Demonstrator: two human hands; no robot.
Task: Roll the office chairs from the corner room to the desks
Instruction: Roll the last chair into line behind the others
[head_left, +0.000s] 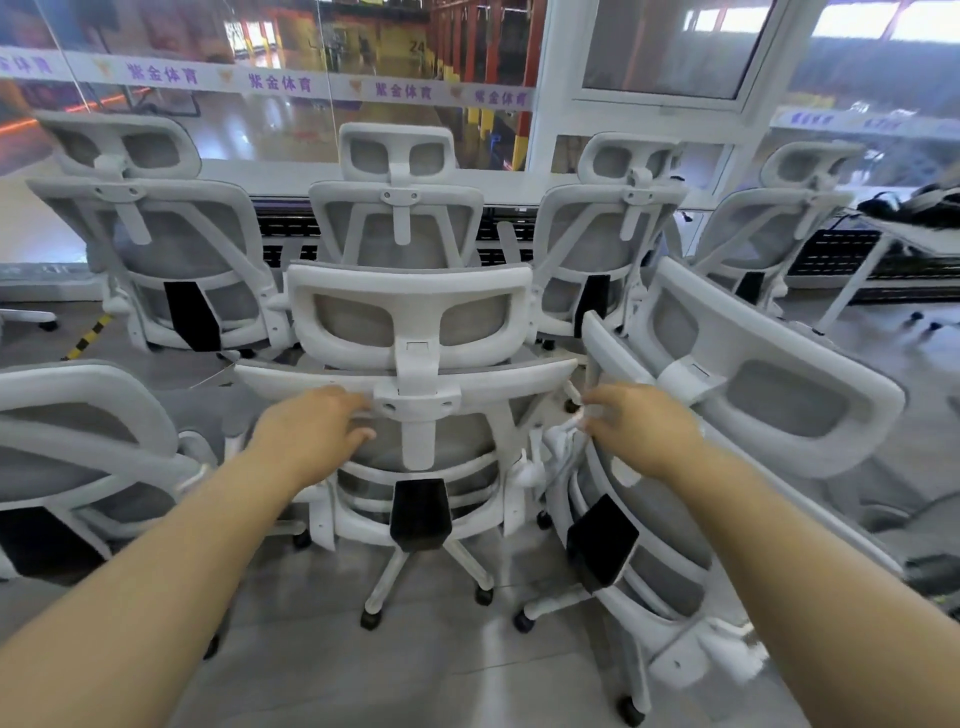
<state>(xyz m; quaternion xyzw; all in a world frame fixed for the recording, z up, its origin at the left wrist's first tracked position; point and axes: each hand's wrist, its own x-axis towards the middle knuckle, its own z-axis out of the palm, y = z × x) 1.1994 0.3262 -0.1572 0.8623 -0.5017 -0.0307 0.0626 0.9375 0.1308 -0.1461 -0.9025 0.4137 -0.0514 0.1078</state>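
Several white-framed office chairs with grey mesh backs stand packed together, seen from behind. The middle chair (415, 374) is directly in front of me, headrest up, with a black lumbar block low on its back. My left hand (311, 431) grips the top rail of its backrest, fingers over the edge and thumb below. A second chair (753, 395) leans at an angle on the right. My right hand (639, 431) has its fingers curled on the left edge of that chair's back frame; the contact point is blurred.
Three more chairs (395, 223) line the glass wall (311, 130) behind, and another chair (78, 447) crowds in at the left. A white desk (883, 244) with dark items stands at the far right. Bare grey floor (415, 675) lies between me and the chair bases.
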